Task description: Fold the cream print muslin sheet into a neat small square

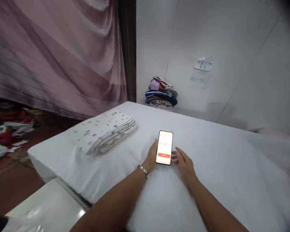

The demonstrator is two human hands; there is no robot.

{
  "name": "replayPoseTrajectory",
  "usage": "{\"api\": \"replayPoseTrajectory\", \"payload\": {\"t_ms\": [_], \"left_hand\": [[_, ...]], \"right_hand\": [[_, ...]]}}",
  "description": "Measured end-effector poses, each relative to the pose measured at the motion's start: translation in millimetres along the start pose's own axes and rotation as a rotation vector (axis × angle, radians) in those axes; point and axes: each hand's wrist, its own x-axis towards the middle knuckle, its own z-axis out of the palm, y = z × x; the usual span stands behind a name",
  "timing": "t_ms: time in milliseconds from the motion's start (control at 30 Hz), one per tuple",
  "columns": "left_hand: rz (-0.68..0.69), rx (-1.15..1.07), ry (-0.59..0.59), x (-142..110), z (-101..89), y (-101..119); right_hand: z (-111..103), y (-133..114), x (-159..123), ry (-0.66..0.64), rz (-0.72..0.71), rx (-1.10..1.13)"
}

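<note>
A smartphone [164,146] with a bright screen and a red button is held upright over the white-covered table. My left hand [151,157] grips it along its left edge, most of the fingers hidden behind it. On the other side, my right hand [184,163] is beside the phone's right edge with its fingers apart; whether a fingertip touches the phone I cannot tell. To the left lies a folded white cloth [103,129] with a small printed pattern.
White fabric covers the table [207,145]. A stack of folded textiles [161,93] sits against the wall behind its far edge. A pinkish curtain [62,58] hangs at left. A pale glossy surface [48,206] stands at lower left, and loose items [4,138] lie on the floor.
</note>
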Motion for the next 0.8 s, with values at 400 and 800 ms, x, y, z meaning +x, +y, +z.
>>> {"api": "replayPoseTrajectory", "payload": {"t_ms": [400, 800], "left_hand": [[-0.036, 0.009, 0.01, -2.1, 0.4, -1.1], [-0.057, 0.089, 0.12, -9.8, 2.5, 20.9]], "right_hand": [[-8.0, -10.2, 0.3, 0.139, -0.216, -0.177], [-15.2, -7.0, 1.6, 0.041, -0.13, -0.341]]}}
